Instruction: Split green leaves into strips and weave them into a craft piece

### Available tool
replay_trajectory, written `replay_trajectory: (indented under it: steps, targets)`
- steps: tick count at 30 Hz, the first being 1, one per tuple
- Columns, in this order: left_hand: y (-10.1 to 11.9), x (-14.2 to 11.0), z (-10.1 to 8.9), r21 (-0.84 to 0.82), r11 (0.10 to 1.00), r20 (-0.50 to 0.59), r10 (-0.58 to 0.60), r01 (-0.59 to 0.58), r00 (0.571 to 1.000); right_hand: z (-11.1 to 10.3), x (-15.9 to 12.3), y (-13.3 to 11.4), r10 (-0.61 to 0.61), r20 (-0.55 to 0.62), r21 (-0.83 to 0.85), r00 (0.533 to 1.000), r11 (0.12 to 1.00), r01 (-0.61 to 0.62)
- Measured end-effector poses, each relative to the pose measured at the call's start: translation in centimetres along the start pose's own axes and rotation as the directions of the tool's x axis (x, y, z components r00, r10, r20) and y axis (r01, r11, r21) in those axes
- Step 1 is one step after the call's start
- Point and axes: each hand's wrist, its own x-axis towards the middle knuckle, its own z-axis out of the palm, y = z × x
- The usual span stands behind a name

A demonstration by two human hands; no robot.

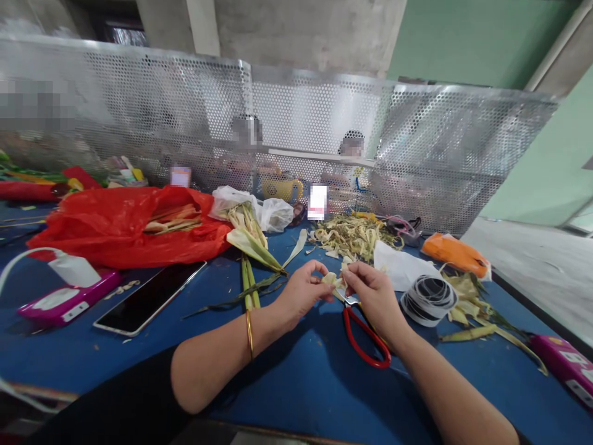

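At my ten o'clock a phone [151, 300] lies on the blue tabletop [296, 383], its screen dark. Just beside it, closer to nine, a white charger [74, 271] sits on a purple box [50, 306], a white cable [32, 251] curving from it. At twelve I see a yellow mug [278, 190] before the perforated metal screen [315, 111], a grey wall [296, 31] rising beyond. Toward one o'clock there's a green wall [463, 37]; between one and two, an orange bag [456, 252]. Near my three, another purple box [565, 364] bears white lettering.
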Motion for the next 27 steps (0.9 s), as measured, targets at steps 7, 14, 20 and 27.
replay_trajectory:
  steps: [7,14,20,27]
  targets:
    - [-0.1,0.1,-0.1,0.029,1.000,0.013,0.005,-0.005,1.000,-0.2,0.1,0.8,0.039,0.070,-0.230,0.997,0.973,-0.022]
    - [-0.5,0.2,0.1,0.053,0.998,-0.001,0.040,-0.040,0.999,-0.5,0.0,0.2,-0.011,0.113,-0.392,0.994,0.918,0.055]
    - [-1.5,0.6,-0.2,0.234,0.962,0.024,0.141,-0.143,0.990,-0.2,-0.1,-0.1,0.051,0.100,-0.453,0.994,0.891,0.000]
    - [-2.1,0.8,-0.5,0.389,0.901,-0.003,0.210,-0.193,0.978,-0.1,-0.3,0.5,0.219,0.066,-0.132,0.974,0.969,-0.209]
